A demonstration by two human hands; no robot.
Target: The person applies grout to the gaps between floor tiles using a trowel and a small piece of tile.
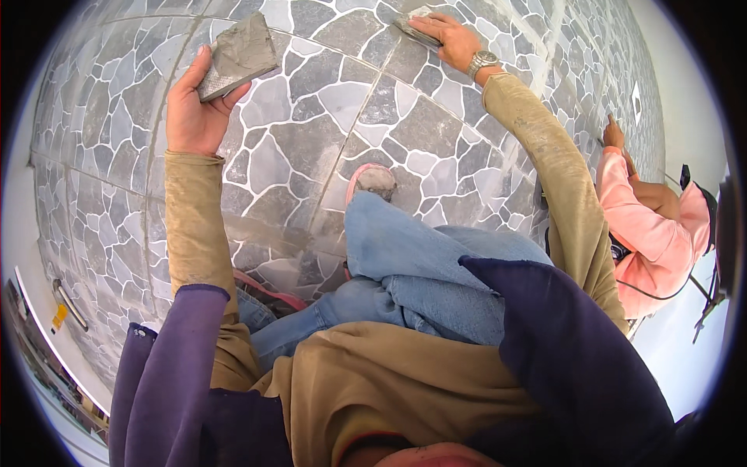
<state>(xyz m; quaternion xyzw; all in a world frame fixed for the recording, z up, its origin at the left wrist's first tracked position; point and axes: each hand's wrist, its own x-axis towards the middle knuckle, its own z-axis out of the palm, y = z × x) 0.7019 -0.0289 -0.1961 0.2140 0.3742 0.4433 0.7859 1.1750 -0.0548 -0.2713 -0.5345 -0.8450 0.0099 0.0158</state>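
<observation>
The left hand (pixel 191 109) is curled around a flat grey square board with a lump of wet grey paste on it (pixel 237 54), held up just above the floor, and the right hand (pixel 447 37) is pressed down flat on a small grey rubber float (pixel 412 23) that lies on the tiles far out in front. The floor of grey stone-shaped tiles with white lines between them (pixel 405 124) fills almost the whole view. I count two hands, one board, one float, one pink shoe with grey paste on its toe (pixel 372 180) and one other person in a pink sleeve (pixel 650 233) at the right, whose hands are too small to make out.

Grey white-jointed stone-pattern tiles (pixel 420 132)
</observation>
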